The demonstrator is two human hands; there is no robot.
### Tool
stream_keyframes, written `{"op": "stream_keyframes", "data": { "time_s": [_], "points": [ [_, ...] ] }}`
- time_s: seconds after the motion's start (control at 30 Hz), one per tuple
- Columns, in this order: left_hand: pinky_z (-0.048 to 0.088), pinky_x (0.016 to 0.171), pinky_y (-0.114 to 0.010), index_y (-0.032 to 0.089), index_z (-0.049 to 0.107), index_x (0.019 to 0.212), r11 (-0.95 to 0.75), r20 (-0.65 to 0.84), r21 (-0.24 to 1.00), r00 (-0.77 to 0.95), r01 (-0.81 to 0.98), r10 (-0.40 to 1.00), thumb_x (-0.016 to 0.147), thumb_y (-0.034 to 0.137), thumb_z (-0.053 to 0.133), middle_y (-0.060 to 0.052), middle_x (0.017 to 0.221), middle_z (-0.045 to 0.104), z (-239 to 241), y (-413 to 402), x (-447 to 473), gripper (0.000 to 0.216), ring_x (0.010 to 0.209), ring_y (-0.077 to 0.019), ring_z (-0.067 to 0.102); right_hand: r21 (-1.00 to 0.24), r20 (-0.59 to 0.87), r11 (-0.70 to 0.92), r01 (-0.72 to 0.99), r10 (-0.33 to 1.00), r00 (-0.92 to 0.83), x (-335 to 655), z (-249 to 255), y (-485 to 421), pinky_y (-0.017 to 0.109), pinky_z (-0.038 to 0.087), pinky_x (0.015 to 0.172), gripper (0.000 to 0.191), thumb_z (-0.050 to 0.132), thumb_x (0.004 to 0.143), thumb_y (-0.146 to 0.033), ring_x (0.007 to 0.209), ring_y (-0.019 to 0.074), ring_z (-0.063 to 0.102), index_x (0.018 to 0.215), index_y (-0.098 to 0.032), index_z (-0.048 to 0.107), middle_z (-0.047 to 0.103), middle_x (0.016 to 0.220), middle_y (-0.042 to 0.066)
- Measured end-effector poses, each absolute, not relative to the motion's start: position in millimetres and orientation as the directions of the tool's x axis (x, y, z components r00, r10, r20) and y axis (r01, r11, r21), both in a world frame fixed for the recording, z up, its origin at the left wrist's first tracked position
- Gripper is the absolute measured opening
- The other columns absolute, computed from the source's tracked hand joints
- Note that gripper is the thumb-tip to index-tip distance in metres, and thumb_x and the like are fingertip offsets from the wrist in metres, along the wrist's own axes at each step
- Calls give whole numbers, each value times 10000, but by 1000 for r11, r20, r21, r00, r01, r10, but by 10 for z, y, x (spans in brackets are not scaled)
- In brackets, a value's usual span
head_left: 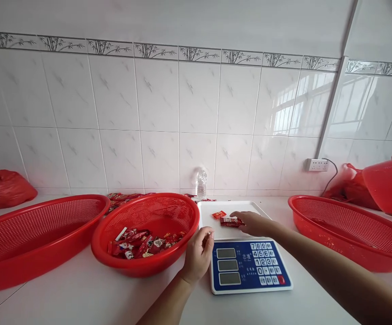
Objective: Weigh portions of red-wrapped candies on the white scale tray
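My right hand (251, 223) reaches over the white tray (226, 232) of a digital scale, its fingers closed on the end of a dark red snack packet (230, 221). Beside that packet lies a smaller orange-red packet (219, 215). The blue keypad panel (250, 266) of the scale faces me; its displays look blank. My left hand (198, 253) is curled between a red plastic basket (145, 266) and the scale, thumb and fingers drawn together. Whatever it may hold is hidden. Several red snack packets (155, 245) lie inside that basket.
Another red basket (40, 266) stands at far left, one (338, 243) at right. Red plastic bags (6, 189) sit by the wall. A clear bottle (201, 183) stands behind the scale. More packets (123, 198) lie behind the baskets. A power socket (317, 165) is on the wall.
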State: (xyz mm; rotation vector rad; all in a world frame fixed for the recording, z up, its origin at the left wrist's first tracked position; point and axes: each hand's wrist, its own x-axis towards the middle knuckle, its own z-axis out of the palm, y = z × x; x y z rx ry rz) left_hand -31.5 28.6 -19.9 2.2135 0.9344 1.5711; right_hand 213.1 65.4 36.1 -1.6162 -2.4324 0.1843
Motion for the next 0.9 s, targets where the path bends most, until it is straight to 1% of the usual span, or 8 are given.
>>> {"op": "stream_keyframes", "data": {
  "time_s": [0.1,0.2,0.37,0.5,0.63,0.77,0.83,0.9],
  "points": [
    [476,652,-248,173,583,999,-760,740,542,224,358,634,956,281,428,-38,782,625,-205,276,-313,193,681,-149,570,-184,121,393,901,919,-376,2020,401,697,368,426,883,623,582,722,-178,1149,283,538,1336,-229,489,597,1249,117],
    [486,674,-248,179,596,1005,-768,742,532,241,356,626,951,270,436,-44,822,652,-202,264,-308,192,702,-151,587,-152,141,412,899,909,-393,1872,437,760,404,388,926,602,597,702,-181,1180,303,486,1298,-213,516,567,1245,136],
    [500,710,-247,180,617,1018,-773,755,536,215,340,619,936,239,456,-50,865,674,-190,244,-315,190,762,-162,618,-164,140,481,861,876,-462,1638,449,943,354,377,941,589,579,700,-148,1212,257,462,1275,-266,541,560,1278,79],
    [498,692,-240,180,612,998,-776,756,531,223,340,616,936,229,455,-43,836,665,-202,238,-324,176,738,-156,611,-208,121,481,852,877,-465,1570,419,1073,282,427,787,523,562,717,-149,1055,218,573,1226,-268,570,632,1165,52],
    [491,676,-237,180,606,980,-774,749,531,236,345,619,938,232,453,-39,808,652,-200,240,-325,167,721,-153,600,-228,152,429,874,902,-403,1588,366,1071,243,402,665,516,582,722,-168,913,196,604,1231,-239,528,628,1094,67],
    [490,671,-238,186,602,960,-771,741,535,245,345,625,941,251,447,-40,811,648,-199,252,-320,169,720,-156,595,-211,199,403,891,910,-365,1681,313,981,233,363,627,395,622,742,-237,832,173,594,1134,-230,570,599,1070,67],
    [487,664,-235,187,601,960,-771,743,535,241,346,624,940,251,449,-38,810,644,-210,262,-318,165,708,-152,589,-202,228,383,901,913,-337,1820,307,939,227,353,626,345,624,730,-205,815,158,592,1073,-236,598,601,1059,52],
    [484,660,-233,188,600,960,-771,747,533,233,349,622,939,252,454,-32,794,636,-223,270,-317,161,693,-147,580,-200,274,330,922,923,-271,2070,321,909,223,354,638,349,594,716,-135,831,155,596,1051,-234,606,609,1070,47]
  ]
}}
